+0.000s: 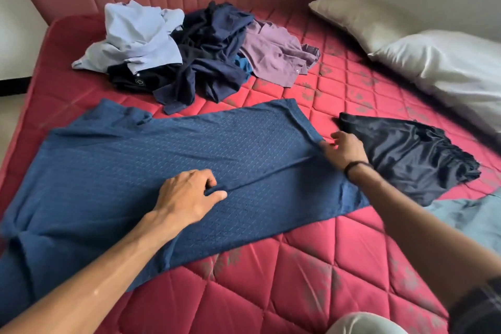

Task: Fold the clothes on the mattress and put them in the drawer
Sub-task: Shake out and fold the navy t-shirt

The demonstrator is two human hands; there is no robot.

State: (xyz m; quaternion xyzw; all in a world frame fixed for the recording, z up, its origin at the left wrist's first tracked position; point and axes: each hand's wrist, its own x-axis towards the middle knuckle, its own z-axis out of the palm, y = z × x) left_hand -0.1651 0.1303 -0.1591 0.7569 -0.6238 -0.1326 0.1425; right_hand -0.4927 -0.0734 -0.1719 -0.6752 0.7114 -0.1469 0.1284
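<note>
While the red mattress (311, 266) fills my view, I see the blue shirt (122, 165) spread flat on it, my left hand (187, 195) pinching a fold mid-shirt, my right hand (344, 149) pinching its right edge, each grip narrow on cloth.

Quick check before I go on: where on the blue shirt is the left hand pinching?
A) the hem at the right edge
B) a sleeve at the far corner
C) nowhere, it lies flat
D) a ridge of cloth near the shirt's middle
D: the left hand pinches a raised crease mid-body of the blue shirt; the right hand grips the right edge.
</note>
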